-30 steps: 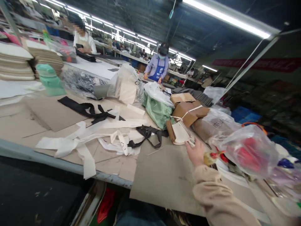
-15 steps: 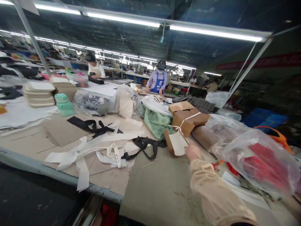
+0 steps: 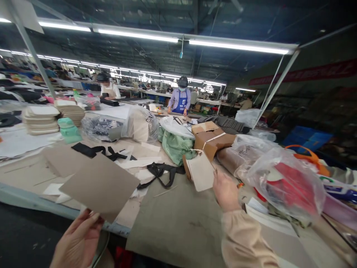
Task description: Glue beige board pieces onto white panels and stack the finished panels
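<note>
My left hand (image 3: 80,238) pinches the lower corner of a flat grey-brown cardboard sheet (image 3: 100,188), holding it above the table's near edge. My right hand (image 3: 226,191) has its fingers closed on the right edge of a pale card panel (image 3: 201,173). Behind that panel, a stack of similar brown-edged panels (image 3: 187,168) leans near a brown box (image 3: 213,141) tied with white cord. Under and in front of my right hand lies a large grey-green sheet (image 3: 178,227). My right fingertips are partly hidden by the hand itself.
Black fabric strips (image 3: 164,173) and white scraps (image 3: 142,162) lie mid-table. Behind are a green bag (image 3: 177,145), a clear bag (image 3: 141,126) and a teal bottle-like object (image 3: 68,130). Plastic bags (image 3: 290,182) crowd the right. A co-worker (image 3: 180,97) stands across the table.
My left hand has come into view with the cardboard sheet. My right hand has pulled a pale panel slightly away from the stack, and the view has shifted a little.
</note>
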A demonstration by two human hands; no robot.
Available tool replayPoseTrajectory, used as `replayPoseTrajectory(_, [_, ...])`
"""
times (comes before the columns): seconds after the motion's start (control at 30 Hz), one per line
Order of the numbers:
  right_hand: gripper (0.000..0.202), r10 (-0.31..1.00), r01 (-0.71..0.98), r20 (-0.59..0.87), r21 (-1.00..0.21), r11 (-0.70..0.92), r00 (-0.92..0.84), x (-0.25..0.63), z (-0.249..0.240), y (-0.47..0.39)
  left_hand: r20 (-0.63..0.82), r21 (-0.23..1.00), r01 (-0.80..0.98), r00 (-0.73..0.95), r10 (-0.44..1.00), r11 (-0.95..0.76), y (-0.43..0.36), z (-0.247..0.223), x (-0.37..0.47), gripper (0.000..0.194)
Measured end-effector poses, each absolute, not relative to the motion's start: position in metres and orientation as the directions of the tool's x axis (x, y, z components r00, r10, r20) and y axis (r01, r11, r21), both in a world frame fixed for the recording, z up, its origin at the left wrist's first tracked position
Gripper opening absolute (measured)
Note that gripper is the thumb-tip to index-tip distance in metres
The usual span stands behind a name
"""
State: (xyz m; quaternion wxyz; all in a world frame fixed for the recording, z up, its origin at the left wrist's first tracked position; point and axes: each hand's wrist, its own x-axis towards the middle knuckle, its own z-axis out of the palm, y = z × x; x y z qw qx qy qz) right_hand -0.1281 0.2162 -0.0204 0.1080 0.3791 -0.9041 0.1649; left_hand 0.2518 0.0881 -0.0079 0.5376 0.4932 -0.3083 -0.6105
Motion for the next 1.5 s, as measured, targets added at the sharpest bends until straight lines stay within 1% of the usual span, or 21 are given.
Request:
replayPoseTrajectory(0.07, [0.044,-0.617,-0.703,0.337,-0.34,0.624,-0.711,-0.108,-0.026,0.244,-0.287,0.864,0.441,0.037,-0.957,-0.242,0.101,-0.014,0.233,0.022])
replayPoseTrajectory(0.1, [0.045,-0.608,-0.68,0.311,-0.417,0.603,-0.731,-0.096,-0.033,0.257,-0.305,0.837,0.477,0.0,-0.952,-0.268,0.108,-0.015,0.221,0.023])
replayPoseTrajectory(0.2, [0.047,-0.619,-0.554,0.155,-0.643,0.528,-0.77,-0.057,-0.066,0.289,-0.357,0.771,0.512,-0.145,-0.923,-0.379,0.134,-0.019,0.185,0.027])
replayPoseTrajectory(0.27, [0.047,-0.634,-0.477,0.088,-0.739,0.475,-0.769,-0.033,-0.09,0.302,-0.379,0.737,0.513,-0.226,-0.898,-0.44,0.151,-0.021,0.165,0.031])
replayPoseTrajectory(0.33, [0.049,-0.641,-0.441,0.059,-0.774,0.455,-0.765,-0.016,-0.106,0.31,-0.386,0.719,0.505,-0.281,-0.879,-0.477,0.166,-0.021,0.152,0.033])
replayPoseTrajectory(0.4, [0.051,-0.646,-0.457,0.054,-0.752,0.475,-0.761,-0.005,-0.109,0.317,-0.384,0.715,0.493,-0.314,-0.868,-0.495,0.178,-0.022,0.143,0.034])
replayPoseTrajectory(0.5, [0.054,-0.636,-0.528,0.128,-0.692,0.492,-0.761,0.0,-0.088,0.329,-0.403,0.708,0.475,-0.336,-0.851,-0.522,0.192,-0.025,0.133,0.035])
replayPoseTrajectory(0.57, [0.054,-0.626,-0.496,0.159,-0.764,0.412,-0.764,0.001,-0.065,0.336,-0.425,0.694,0.471,-0.341,-0.838,-0.544,0.201,-0.029,0.127,0.037])
replayPoseTrajectory(0.6, [0.053,-0.628,-0.419,0.124,-0.839,0.347,-0.768,0.002,-0.055,0.338,-0.431,0.688,0.472,-0.346,-0.833,-0.552,0.206,-0.032,0.124,0.038])
replayPoseTrajectory(0.67, [0.052,-0.646,-0.162,-0.022,-0.961,0.224,-0.763,0.004,-0.04,0.336,-0.433,0.68,0.469,-0.364,-0.825,-0.564,0.216,-0.038,0.118,0.038])
replayPoseTrajectory(0.73, [0.047,-0.662,0.063,-0.161,-0.984,0.169,-0.732,0.005,-0.035,0.332,-0.431,0.68,0.455,-0.388,-0.815,-0.576,0.226,-0.043,0.112,0.038])
replayPoseTrajectory(0.8, [0.039,-0.654,0.143,-0.206,-0.978,0.149,-0.728,0.004,-0.038,0.328,-0.424,0.693,0.425,-0.414,-0.806,-0.583,0.234,-0.045,0.108,0.037])
replayPoseTrajectory(0.9, [0.038,-0.629,0.18,-0.202,-0.979,0.1,-0.751,-0.009,-0.044,0.33,-0.357,0.769,0.316,-0.51,-0.783,-0.556,0.236,-0.046,0.109,0.04])
replayPoseTrajectory(0.97, [0.034,-0.613,0.253,-0.198,-0.967,-0.003,-0.765,-0.023,-0.041,0.333,-0.292,0.858,0.204,-0.559,-0.776,-0.471,0.229,-0.048,0.115,0.041])
replayPoseTrajectory(1.07, [0.03,-0.653,0.421,-0.203,-0.886,-0.195,-0.729,-0.04,-0.024,0.331,-0.186,0.97,0.025,-0.563,-0.805,-0.242,0.211,-0.056,0.125,0.037])
replayPoseTrajectory(1.13, [0.03,-0.737,0.528,-0.203,-0.816,-0.236,-0.644,-0.04,-0.012,0.32,-0.104,0.993,-0.105,-0.595,-0.797,-0.051,0.2,-0.062,0.129,0.029])
replayPoseTrajectory(1.2, [0.032,-0.813,0.6,-0.206,-0.772,-0.207,-0.545,-0.032,-0.008,0.303,-0.009,0.959,-0.217,-0.671,-0.742,0.185,0.19,-0.067,0.128,0.022])
replayPoseTrajectory(1.27, [0.033,-0.849,0.629,-0.232,-0.765,-0.141,-0.474,-0.023,-0.016,0.284,0.119,0.852,-0.263,-0.746,-0.656,0.453,0.183,-0.073,0.126,0.022])
replayPoseTrajectory(1.37, [0.036,-0.831,0.608,-0.304,-0.792,-0.052,-0.467,-0.017,-0.045,0.267,0.306,0.596,-0.253,-0.806,-0.507,0.762,0.174,-0.088,0.127,0.028])
replayPoseTrajectory(1.43, [0.039,-0.787,0.534,-0.338,-0.845,0.012,-0.516,-0.02,-0.067,0.266,0.368,0.418,-0.288,-0.813,-0.451,0.862,0.167,-0.102,0.133,0.031])
replayPoseTrajectory(1.5, [0.04,-0.737,0.385,-0.335,-0.916,0.109,-0.587,-0.028,-0.086,0.273,0.391,0.29,-0.331,-0.815,-0.427,0.898,0.159,-0.114,0.141,0.03])
